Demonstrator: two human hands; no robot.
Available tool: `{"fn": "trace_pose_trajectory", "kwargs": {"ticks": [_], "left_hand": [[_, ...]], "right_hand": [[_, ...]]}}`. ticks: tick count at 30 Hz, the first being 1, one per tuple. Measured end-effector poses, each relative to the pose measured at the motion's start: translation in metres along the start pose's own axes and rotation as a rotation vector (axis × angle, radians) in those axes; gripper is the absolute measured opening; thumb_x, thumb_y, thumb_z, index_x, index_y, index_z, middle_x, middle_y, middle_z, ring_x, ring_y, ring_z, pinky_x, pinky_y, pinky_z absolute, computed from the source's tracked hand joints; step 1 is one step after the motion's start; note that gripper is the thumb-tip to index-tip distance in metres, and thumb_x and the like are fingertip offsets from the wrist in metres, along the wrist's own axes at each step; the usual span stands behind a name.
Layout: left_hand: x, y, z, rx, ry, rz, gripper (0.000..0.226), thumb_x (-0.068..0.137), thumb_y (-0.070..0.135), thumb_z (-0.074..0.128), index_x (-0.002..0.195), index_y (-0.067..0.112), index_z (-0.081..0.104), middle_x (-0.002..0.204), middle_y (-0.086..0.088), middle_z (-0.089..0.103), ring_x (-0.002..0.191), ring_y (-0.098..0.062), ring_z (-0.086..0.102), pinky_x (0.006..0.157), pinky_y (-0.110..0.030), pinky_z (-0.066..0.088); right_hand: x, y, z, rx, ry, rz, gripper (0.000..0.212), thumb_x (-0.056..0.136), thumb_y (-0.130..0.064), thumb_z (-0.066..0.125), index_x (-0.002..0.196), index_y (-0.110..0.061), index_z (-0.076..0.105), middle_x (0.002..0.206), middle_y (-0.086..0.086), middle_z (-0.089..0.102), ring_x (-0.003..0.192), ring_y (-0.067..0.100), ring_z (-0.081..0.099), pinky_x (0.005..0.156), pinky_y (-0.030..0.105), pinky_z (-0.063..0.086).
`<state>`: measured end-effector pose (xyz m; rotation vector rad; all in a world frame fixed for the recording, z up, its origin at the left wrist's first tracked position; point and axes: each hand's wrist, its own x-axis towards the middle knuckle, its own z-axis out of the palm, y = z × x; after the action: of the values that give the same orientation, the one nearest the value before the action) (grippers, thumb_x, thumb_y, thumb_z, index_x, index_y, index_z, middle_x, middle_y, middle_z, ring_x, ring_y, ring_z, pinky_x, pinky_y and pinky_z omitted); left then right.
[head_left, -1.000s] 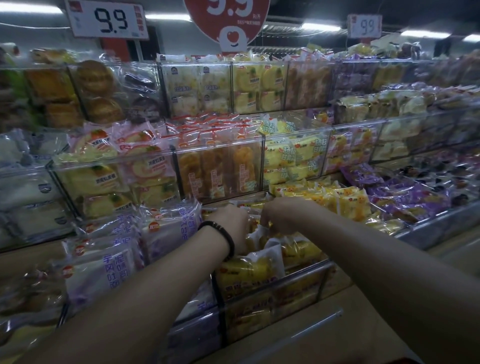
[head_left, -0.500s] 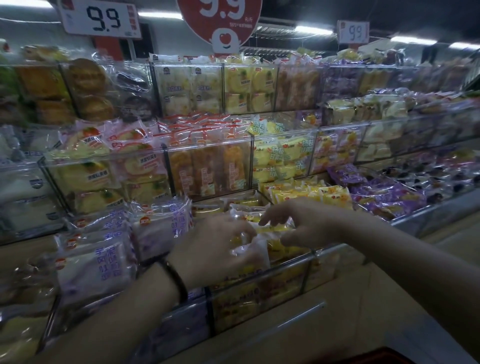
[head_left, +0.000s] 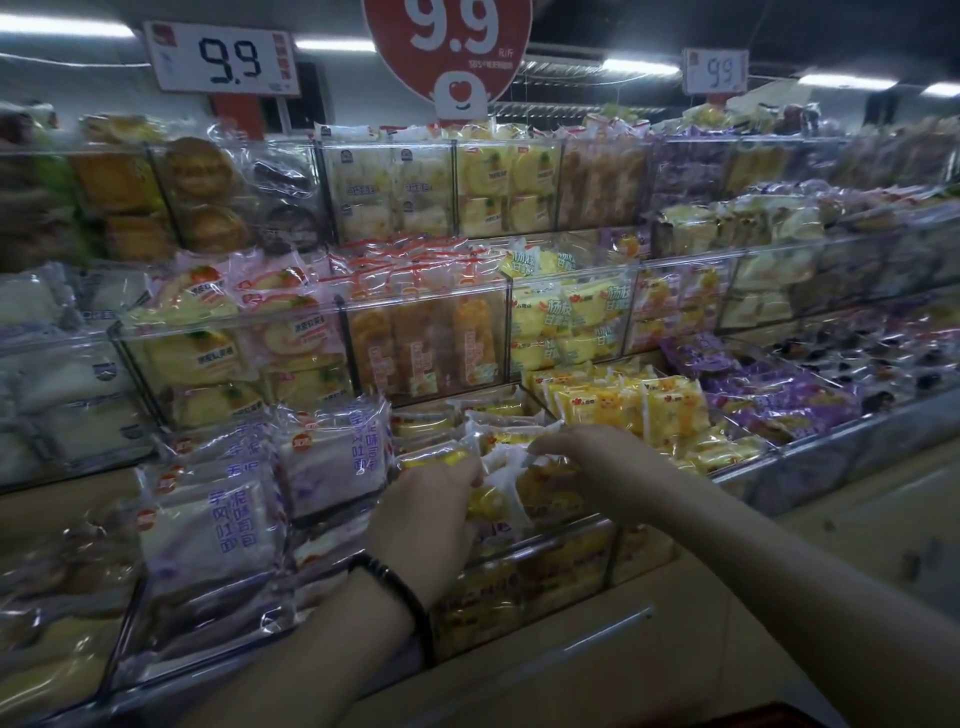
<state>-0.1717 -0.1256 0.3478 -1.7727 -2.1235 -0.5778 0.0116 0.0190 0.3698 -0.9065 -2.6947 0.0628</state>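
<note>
A clear bin (head_left: 550, 545) on the lowest shelf row holds several yellow wrapped cake packets (head_left: 545, 483). My left hand (head_left: 426, 514), with a black band at the wrist, is in that bin, its fingers curled round one yellow packet (head_left: 436, 460). My right hand (head_left: 587, 457) reaches in from the right and pinches the crinkled white edge of a packet (head_left: 506, 462) in the same bin. The two hands are close together over the heap.
White and purple bread packs (head_left: 218, 519) fill the bin to the left. Brighter yellow packets (head_left: 639, 410) and purple packets (head_left: 769, 395) lie to the right. Clear bins of cakes rise in rows behind, under 9.9 price signs (head_left: 223, 57). A pale counter ledge (head_left: 597, 649) runs below.
Both hands drew back from the rear of the bin toward its front. The left hand lowered and closed on a yellow packet; the right hand took hold of a packet's edge.
</note>
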Motion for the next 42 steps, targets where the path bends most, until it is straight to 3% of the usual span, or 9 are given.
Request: {"fn": "trace_pose_trajectory", "kwargs": {"ticks": [4, 8, 15, 21, 25, 27, 29, 34, 42], "left_hand": [[0.007, -0.001, 0.003, 0.030, -0.008, -0.060, 0.034, 0.088, 0.028, 0.078, 0.114, 0.031, 0.055, 0.114, 0.003, 0.067, 0.108, -0.022, 0.062, 0.088, -0.040, 0.058], [0.015, -0.005, 0.004, 0.048, -0.052, -0.071, 0.039, 0.087, 0.032, 0.079, 0.118, 0.035, 0.055, 0.119, 0.003, 0.067, 0.113, -0.024, 0.058, 0.097, -0.044, 0.051], [0.019, 0.006, 0.016, 0.265, -0.162, -0.045, 0.040, 0.098, 0.016, 0.062, 0.134, 0.031, 0.054, 0.135, -0.005, 0.053, 0.130, -0.032, 0.044, 0.112, -0.049, 0.039], [0.021, -0.009, 0.010, 0.105, -0.248, -0.038, 0.051, 0.096, 0.046, 0.066, 0.144, 0.045, 0.047, 0.138, 0.005, 0.048, 0.135, -0.025, 0.040, 0.116, -0.050, 0.030], [0.023, -0.010, 0.011, 0.070, -0.262, -0.045, 0.054, 0.099, 0.042, 0.065, 0.148, 0.048, 0.044, 0.134, 0.005, 0.046, 0.135, -0.024, 0.039, 0.117, -0.051, 0.027], [0.025, -0.009, 0.011, 0.073, -0.278, -0.047, 0.052, 0.100, 0.042, 0.063, 0.148, 0.048, 0.044, 0.134, 0.004, 0.046, 0.135, -0.026, 0.039, 0.117, -0.051, 0.028], [0.027, -0.009, 0.009, 0.082, -0.309, -0.047, 0.051, 0.101, 0.042, 0.061, 0.149, 0.047, 0.044, 0.138, 0.001, 0.046, 0.137, -0.028, 0.037, 0.118, -0.054, 0.027], [0.033, -0.015, -0.001, 0.043, -0.401, -0.018, 0.046, 0.103, 0.042, 0.058, 0.147, 0.046, 0.048, 0.132, -0.002, 0.045, 0.135, -0.030, 0.035, 0.119, -0.055, 0.025], [0.042, -0.023, -0.005, 0.036, -0.468, 0.005, 0.042, 0.102, 0.049, 0.057, 0.144, 0.046, 0.052, 0.133, -0.003, 0.041, 0.131, -0.030, 0.034, 0.113, -0.056, 0.034]], "right_hand": [[0.008, 0.004, -0.007, 0.122, -0.030, 0.055, 0.032, 0.100, -0.024, 0.067, 0.129, -0.039, 0.065, 0.126, -0.004, 0.069, 0.100, 0.013, 0.066, 0.081, 0.035, 0.061], [0.019, 0.009, -0.012, 0.108, -0.081, 0.071, 0.029, 0.100, -0.021, 0.067, 0.120, -0.042, 0.065, 0.117, -0.005, 0.068, 0.095, 0.015, 0.067, 0.080, 0.043, 0.064], [0.025, -0.003, -0.004, -0.083, -0.075, -0.027, 0.025, 0.100, -0.025, 0.065, 0.118, -0.042, 0.063, 0.114, -0.009, 0.067, 0.095, 0.014, 0.063, 0.078, 0.040, 0.063], [0.035, -0.014, -0.017, -0.166, -0.088, -0.026, 0.040, 0.105, -0.017, 0.055, 0.138, -0.041, 0.057, 0.104, -0.012, 0.056, 0.078, 0.009, 0.052, 0.062, 0.029, 0.052], [0.031, -0.022, -0.003, -0.184, -0.133, -0.017, 0.046, 0.098, -0.008, 0.058, 0.135, -0.035, 0.058, 0.127, 0.000, 0.065, 0.109, 0.023, 0.062, 0.084, 0.042, 0.059], [0.027, -0.024, 0.002, -0.143, -0.156, -0.019, 0.040, 0.094, -0.025, 0.066, 0.132, -0.031, 0.057, 0.128, 0.001, 0.062, 0.119, 0.025, 0.058, 0.091, 0.045, 0.056], [0.023, -0.024, 0.009, -0.142, -0.160, -0.022, 0.052, 0.087, -0.043, 0.075, 0.133, -0.030, 0.055, 0.128, 0.000, 0.059, 0.121, 0.024, 0.054, 0.095, 0.046, 0.052], [0.026, -0.013, 0.006, -0.153, -0.089, -0.015, 0.046, 0.090, -0.025, 0.076, 0.129, -0.040, 0.058, 0.137, -0.005, 0.058, 0.135, 0.024, 0.048, 0.114, 0.058, 0.034], [0.021, 0.006, 0.001, -0.163, -0.083, -0.128, 0.051, 0.096, -0.031, 0.070, 0.140, -0.046, 0.051, 0.135, -0.008, 0.049, 0.130, 0.019, 0.043, 0.111, 0.052, 0.033]]}}
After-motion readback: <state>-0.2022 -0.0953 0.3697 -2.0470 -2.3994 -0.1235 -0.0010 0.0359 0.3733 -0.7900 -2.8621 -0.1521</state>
